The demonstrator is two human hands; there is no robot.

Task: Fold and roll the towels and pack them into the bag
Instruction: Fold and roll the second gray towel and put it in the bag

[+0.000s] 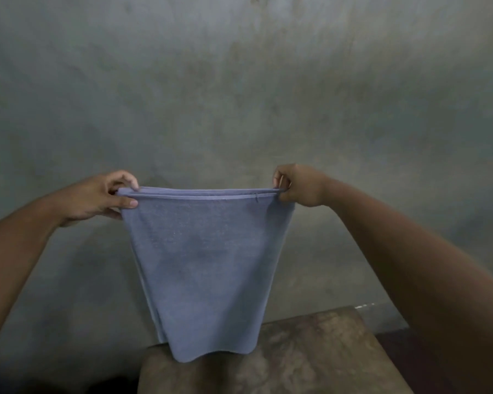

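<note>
Towel (205, 268), one in count, blue-grey, is hanging in the air in front of a grey concrete wall (239, 81), which is filling most of the view. It is being held doubled: two hemmed edges are running side by side along the top, so one fold appears already made. Its lower edge is hanging just above, or possibly brushing, the near end of a worn brown table (310, 351); contact cannot be confirmed. Two hands are in view. Left hand (97, 199) is pinching the top left corner, thumb lying over the front and fingers closing behind. Right hand (296, 186) is clamping the top right corner in the same manner, and the edge between them is being kept taut and roughly level. Judgement: the folding step is in progress, with the cloth being squared up in the air. The next move is likely calling for either bringing the two corners together for a further fold, or lowering the cloth flat onto the table for rolling; either way the doubled edges need keeping aligned. No bag is showing in the view, and no other towels are showing.
</note>
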